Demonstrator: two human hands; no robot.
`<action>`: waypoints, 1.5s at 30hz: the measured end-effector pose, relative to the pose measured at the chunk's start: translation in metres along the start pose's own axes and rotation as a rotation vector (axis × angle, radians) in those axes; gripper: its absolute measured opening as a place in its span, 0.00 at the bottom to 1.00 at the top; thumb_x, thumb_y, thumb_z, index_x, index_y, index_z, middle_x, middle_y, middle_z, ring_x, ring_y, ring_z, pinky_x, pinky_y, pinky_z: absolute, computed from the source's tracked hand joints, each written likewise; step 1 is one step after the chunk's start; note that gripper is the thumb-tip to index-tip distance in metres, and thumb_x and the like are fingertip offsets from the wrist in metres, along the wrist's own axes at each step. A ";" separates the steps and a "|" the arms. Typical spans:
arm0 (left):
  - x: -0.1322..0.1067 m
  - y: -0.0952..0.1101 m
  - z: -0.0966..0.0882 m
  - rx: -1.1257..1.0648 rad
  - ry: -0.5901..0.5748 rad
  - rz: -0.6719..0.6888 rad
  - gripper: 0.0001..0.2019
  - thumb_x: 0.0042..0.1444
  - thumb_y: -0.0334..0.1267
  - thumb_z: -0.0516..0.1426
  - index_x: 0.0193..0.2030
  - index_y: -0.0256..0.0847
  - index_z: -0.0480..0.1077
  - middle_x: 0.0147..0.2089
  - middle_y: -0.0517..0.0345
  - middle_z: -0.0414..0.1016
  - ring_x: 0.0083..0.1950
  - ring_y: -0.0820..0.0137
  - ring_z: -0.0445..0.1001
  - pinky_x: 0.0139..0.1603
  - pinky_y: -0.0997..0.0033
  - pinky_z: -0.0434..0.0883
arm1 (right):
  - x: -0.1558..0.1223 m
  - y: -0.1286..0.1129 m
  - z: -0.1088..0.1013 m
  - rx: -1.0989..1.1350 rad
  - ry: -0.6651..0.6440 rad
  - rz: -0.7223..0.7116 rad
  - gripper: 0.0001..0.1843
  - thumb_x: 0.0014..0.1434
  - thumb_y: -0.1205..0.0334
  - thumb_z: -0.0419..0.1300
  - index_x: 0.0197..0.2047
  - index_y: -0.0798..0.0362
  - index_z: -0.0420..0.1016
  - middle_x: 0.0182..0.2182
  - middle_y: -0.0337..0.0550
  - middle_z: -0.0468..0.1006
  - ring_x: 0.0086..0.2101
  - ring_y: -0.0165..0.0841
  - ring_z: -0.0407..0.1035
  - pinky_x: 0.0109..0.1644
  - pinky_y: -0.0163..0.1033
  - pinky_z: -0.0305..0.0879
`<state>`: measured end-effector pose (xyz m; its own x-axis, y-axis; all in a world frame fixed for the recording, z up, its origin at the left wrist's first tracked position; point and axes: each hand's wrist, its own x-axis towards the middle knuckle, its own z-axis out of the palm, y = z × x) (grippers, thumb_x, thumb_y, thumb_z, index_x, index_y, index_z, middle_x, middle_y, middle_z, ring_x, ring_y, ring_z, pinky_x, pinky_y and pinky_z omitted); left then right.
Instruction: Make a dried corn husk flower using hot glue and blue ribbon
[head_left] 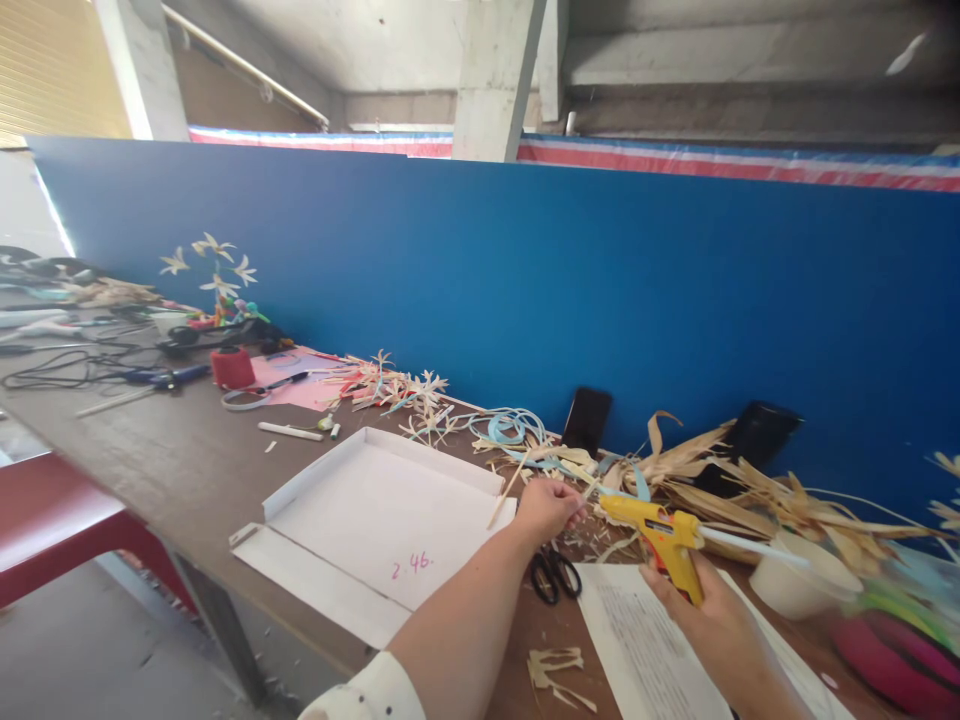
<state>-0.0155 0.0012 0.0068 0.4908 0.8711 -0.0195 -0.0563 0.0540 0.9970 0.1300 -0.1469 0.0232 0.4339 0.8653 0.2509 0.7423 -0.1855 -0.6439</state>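
Observation:
My right hand [716, 625] is wrapped round the grip of a yellow hot glue gun [651, 522], whose nozzle points left. A white glue stick [750, 545] juts from the back of the gun. Close to the nozzle, my left hand [551, 510] is closed in a pinch; a small pale bit shows at its fingertips, too small to name. Just below the left wrist lie black-handled scissors [555, 575]. A printed paper sheet [626, 640] lies under the right hand, with cut pale husk pieces [559, 675] beside it.
A shallow white box [352, 510] lies open on the table. Along the blue partition [480, 270] are dried husks [675, 465], a phone [587, 420], blue cord [514, 428] and husk flowers [424, 395]. A white cup [802, 580] stands right, red thread [232, 368] left.

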 end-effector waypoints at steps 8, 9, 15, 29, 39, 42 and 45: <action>0.003 -0.005 0.000 0.010 -0.014 0.002 0.07 0.47 0.34 0.55 0.24 0.34 0.71 0.21 0.59 0.70 0.19 0.79 0.64 0.21 0.79 0.63 | 0.001 -0.001 0.001 -0.002 0.005 0.019 0.22 0.49 0.45 0.55 0.43 0.49 0.69 0.35 0.40 0.77 0.38 0.39 0.71 0.40 0.37 0.64; 0.004 -0.006 0.000 0.008 -0.015 0.008 0.07 0.47 0.34 0.55 0.24 0.34 0.71 0.21 0.59 0.70 0.19 0.79 0.64 0.21 0.79 0.63 | 0.002 -0.001 0.000 -0.003 0.010 0.022 0.22 0.49 0.45 0.55 0.43 0.49 0.69 0.35 0.41 0.77 0.38 0.39 0.71 0.40 0.37 0.64; 0.004 -0.009 0.000 0.009 -0.036 0.029 0.07 0.48 0.35 0.56 0.25 0.34 0.72 0.23 0.58 0.72 0.21 0.78 0.65 0.25 0.78 0.66 | 0.004 -0.001 -0.002 -0.006 0.039 0.029 0.23 0.49 0.46 0.56 0.45 0.49 0.70 0.37 0.41 0.77 0.39 0.40 0.71 0.41 0.38 0.64; 0.006 -0.012 0.002 0.019 -0.063 0.016 0.07 0.48 0.35 0.56 0.25 0.33 0.72 0.21 0.60 0.70 0.19 0.79 0.63 0.22 0.79 0.64 | 0.007 0.002 -0.007 -0.003 0.071 0.015 0.21 0.49 0.47 0.56 0.43 0.50 0.69 0.39 0.43 0.77 0.42 0.41 0.69 0.43 0.39 0.62; 0.004 -0.011 0.001 0.035 -0.065 0.015 0.06 0.48 0.35 0.56 0.25 0.34 0.72 0.23 0.59 0.72 0.19 0.79 0.64 0.22 0.80 0.64 | 0.004 -0.002 -0.007 -0.006 0.096 0.021 0.21 0.48 0.46 0.56 0.41 0.50 0.71 0.36 0.42 0.78 0.40 0.41 0.70 0.42 0.39 0.64; 0.007 -0.015 0.002 0.051 -0.056 -0.003 0.07 0.48 0.36 0.57 0.26 0.34 0.72 0.23 0.58 0.73 0.20 0.79 0.64 0.23 0.80 0.65 | 0.003 -0.002 -0.008 0.000 0.091 0.013 0.21 0.48 0.47 0.56 0.42 0.50 0.71 0.37 0.42 0.77 0.40 0.41 0.70 0.42 0.39 0.64; 0.009 -0.017 0.002 0.064 -0.059 -0.001 0.07 0.48 0.36 0.57 0.26 0.33 0.72 0.23 0.58 0.73 0.20 0.79 0.64 0.23 0.80 0.65 | 0.003 -0.001 -0.008 -0.001 0.077 0.015 0.21 0.49 0.47 0.56 0.43 0.50 0.70 0.38 0.43 0.77 0.41 0.41 0.70 0.43 0.39 0.63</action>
<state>-0.0081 0.0073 -0.0104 0.5413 0.8406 -0.0183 -0.0012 0.0225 0.9997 0.1343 -0.1479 0.0301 0.4831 0.8239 0.2962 0.7357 -0.1985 -0.6476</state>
